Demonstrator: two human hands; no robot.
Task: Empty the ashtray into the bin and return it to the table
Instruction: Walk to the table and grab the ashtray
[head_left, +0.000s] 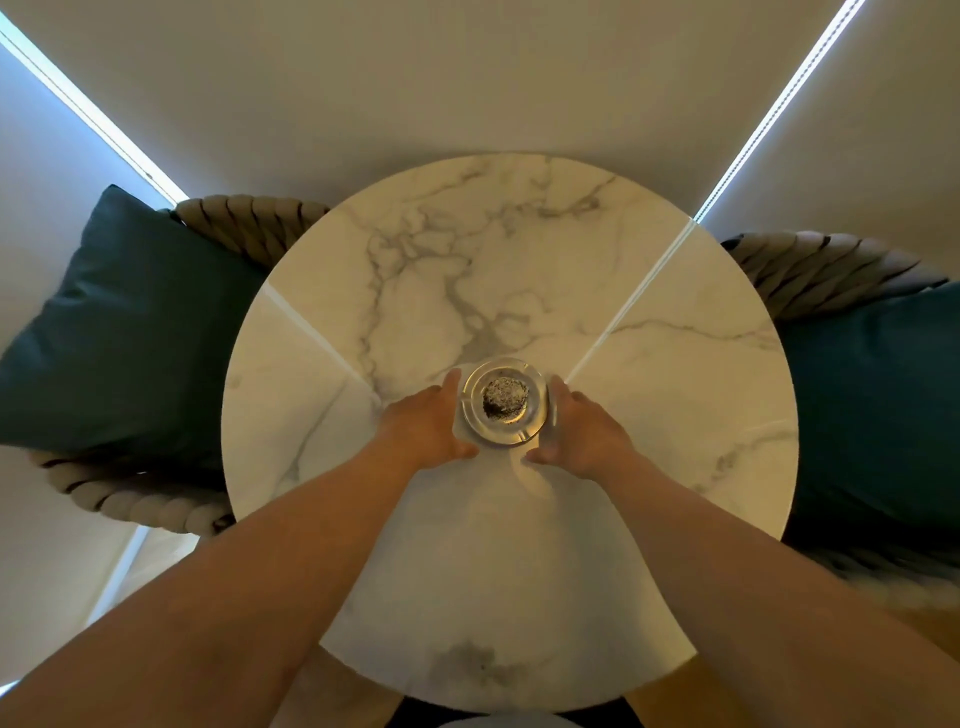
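Observation:
A clear glass ashtray (503, 401) with a dark heap of ash in its middle stands near the centre of a round white marble table (519, 270). My left hand (426, 423) is pressed against the ashtray's left side, fingers wrapped along its edge. Against its right side lies my right hand (579, 434), gripping in the same way. The ashtray sits between both palms, and whether it rests on the tabletop or is slightly raised cannot be told. No bin is in view.
Woven rope chairs flank the table, each with a dark teal cushion, one on the left (124, 332) and one on the right (872, 405). Pale blinds with bright light strips hang behind. A pale rounded object (498, 721) shows at the bottom edge.

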